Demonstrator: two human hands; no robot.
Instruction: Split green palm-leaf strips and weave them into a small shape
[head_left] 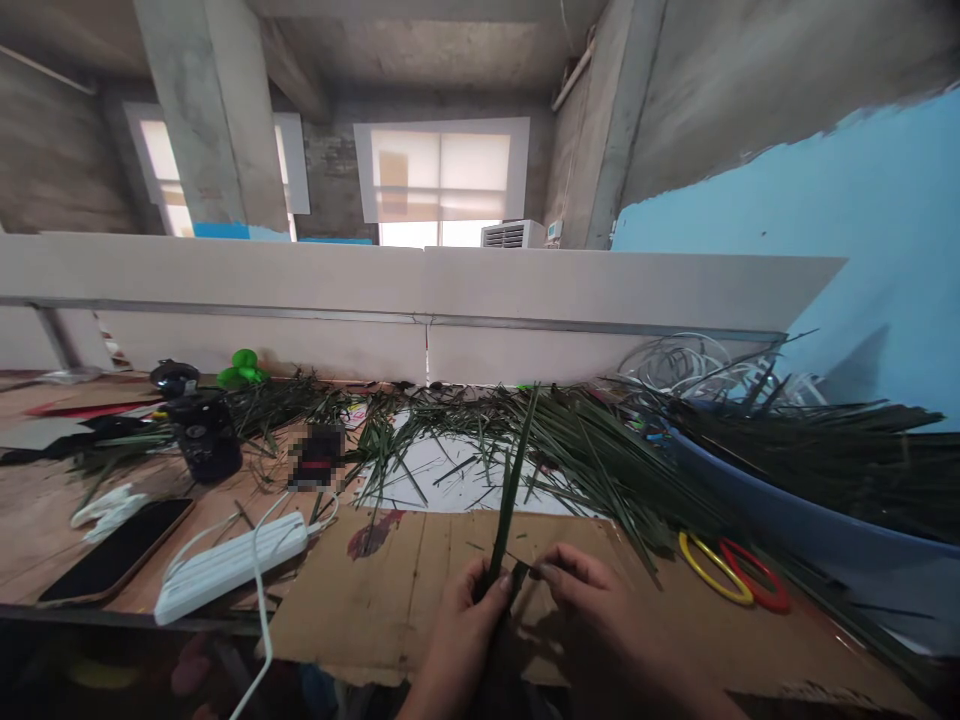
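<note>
Here, L hand, R hand pinch leaf strip, cardboard edge nr.

The leaf strip pinched in the left hand is fibrous plant material, dull green with a faint sheen, as is the leaf pile at 12 o'clock; the cardboard sheet beneath is matt brown paperboard with a rough, torn edge. At 9 o'clock the table top shows bare matt wood, carrying a power strip in smooth white plastic and a phone faced in glossy black glass. At 3 o'clock the scissor handles are glossy yellow and red plastic, the tub is smooth blue plastic, and the wall at 1 o'clock is rough bare concrete.
</note>
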